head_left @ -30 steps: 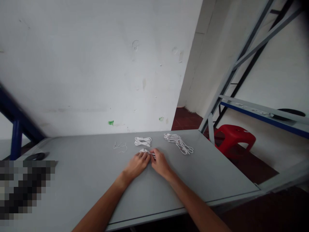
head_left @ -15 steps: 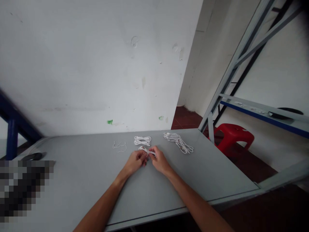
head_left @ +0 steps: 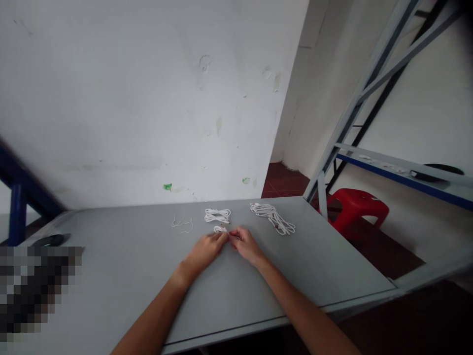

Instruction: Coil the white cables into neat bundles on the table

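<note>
White cord coil (head_left: 220, 229), partly hidden by left hand (head_left: 205, 252) and right hand (head_left: 247, 245)

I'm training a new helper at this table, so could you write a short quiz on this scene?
1. What do the left hand and right hand have between their fingers? A) a pair of scissors B) a small bundle of white cord C) a red cloth
2. True or false: the red stool stands on the grey table.
3. Which lies farthest right on the table: the loose thin strands, the small tidy coil or the long looped bundle?

Key: 1 B; 2 false, it stands on the floor beyond the table; 3 the long looped bundle.
</note>
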{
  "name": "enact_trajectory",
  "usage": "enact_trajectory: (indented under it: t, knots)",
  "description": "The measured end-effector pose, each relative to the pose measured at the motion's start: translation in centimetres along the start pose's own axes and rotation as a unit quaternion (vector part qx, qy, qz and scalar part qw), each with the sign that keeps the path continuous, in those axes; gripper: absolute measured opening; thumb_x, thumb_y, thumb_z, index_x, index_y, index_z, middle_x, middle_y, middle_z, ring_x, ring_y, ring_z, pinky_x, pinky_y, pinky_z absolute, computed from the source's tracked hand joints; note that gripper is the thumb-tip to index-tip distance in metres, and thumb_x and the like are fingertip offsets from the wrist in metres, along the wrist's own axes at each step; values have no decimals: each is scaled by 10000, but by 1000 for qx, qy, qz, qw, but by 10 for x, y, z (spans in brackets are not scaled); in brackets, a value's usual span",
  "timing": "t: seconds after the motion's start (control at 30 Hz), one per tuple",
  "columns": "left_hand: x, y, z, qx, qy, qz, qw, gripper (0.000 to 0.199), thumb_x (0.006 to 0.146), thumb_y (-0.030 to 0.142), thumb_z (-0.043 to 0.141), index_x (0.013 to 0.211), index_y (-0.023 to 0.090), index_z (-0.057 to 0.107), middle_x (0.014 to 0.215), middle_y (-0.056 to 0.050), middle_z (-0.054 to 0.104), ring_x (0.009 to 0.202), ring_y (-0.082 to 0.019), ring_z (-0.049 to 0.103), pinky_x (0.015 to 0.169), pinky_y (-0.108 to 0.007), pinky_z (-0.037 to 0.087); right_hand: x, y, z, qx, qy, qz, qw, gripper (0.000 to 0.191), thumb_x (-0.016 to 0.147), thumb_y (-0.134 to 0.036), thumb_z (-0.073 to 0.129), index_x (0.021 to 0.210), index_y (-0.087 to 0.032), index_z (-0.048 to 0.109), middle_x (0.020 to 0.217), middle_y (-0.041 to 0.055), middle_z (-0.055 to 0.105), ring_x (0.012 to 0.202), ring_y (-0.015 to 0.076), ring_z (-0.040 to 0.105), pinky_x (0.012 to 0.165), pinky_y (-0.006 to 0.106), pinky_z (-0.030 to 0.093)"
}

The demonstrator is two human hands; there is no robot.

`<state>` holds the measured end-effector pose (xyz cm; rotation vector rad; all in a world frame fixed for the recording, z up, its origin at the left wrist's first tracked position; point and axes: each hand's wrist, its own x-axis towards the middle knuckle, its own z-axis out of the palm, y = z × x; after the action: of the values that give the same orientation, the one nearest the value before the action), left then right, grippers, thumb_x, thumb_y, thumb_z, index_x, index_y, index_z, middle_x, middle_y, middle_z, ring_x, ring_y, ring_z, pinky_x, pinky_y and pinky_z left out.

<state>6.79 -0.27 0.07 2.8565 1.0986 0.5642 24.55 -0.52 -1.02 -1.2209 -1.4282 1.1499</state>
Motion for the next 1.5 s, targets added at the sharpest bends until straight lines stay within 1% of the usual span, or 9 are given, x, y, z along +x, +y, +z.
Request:
enact_trajectory:
  t: [0.17,0.33,0.57,0.63,0.83,1.1,1.2,1.4,1.5]
  knots:
    - [-2,1,8,77,-17,23,997,192,933,89,405,1021,170,555,923,-91,658,807,-195,650,731,-294,505,-1,-2,0,-9,0,-6,1000,147,743,-322,587,717,-182,550,574,-48,522,533,126,469,515,248,333]
    - [4,12,14,-100,71,-125,984,177,960,213,387,903,178,551,761,-69,661,656,-176,633,619,-269,459,0,0,1,-44,22,-77,996,121,776,-296,565,793,-177,581,775,17,649,729,178,590,680,290,442]
    - [11,11,14,-531,51,-282,797,387,905,481,447,680,175,526,517,13,552,413,-101,463,445,-211,337,-3,-1,7,-89,39,-108,989,115,839,-280,527,881,-184,574,835,10,644,800,166,588,751,281,441]
    - [10,10,12,-505,58,-277,815,375,911,463,442,692,174,537,529,9,561,427,-105,473,459,-215,347,-2,-2,7,-84,40,-101,990,112,837,-277,523,875,-183,570,833,11,643,795,169,585,751,286,440]
    - [4,13,8,-203,111,-142,963,164,940,258,442,1032,195,562,865,-66,683,733,-181,639,690,-281,465,2,4,5,-66,63,-81,993,125,808,-305,541,836,-185,565,804,16,646,765,189,573,726,308,444]
    - [4,8,20,-60,74,-128,987,179,913,123,406,961,178,569,843,-86,685,731,-184,656,658,-265,467,2,5,6,-85,55,-91,991,153,831,-321,523,841,-176,569,820,34,641,791,201,592,729,309,442]
    - [8,9,19,-230,112,-217,942,198,937,262,431,827,178,572,690,-49,657,588,-153,605,584,-247,431,1,4,6,-97,58,-100,989,114,838,-281,519,856,-181,571,832,27,643,803,188,598,736,293,439]
    - [9,5,10,-607,71,-328,721,308,755,436,659,709,140,586,569,1,596,441,-85,489,406,-189,290,-2,0,9,-115,48,-138,983,81,864,-261,526,869,-190,565,800,4,637,759,162,586,682,256,419]
    - [9,2,8,-636,74,-327,696,332,704,436,720,734,125,609,637,-24,640,464,-82,516,394,-183,287,-2,-1,9,-106,42,-148,982,89,871,-270,526,865,-191,566,792,2,635,741,158,579,672,252,419]
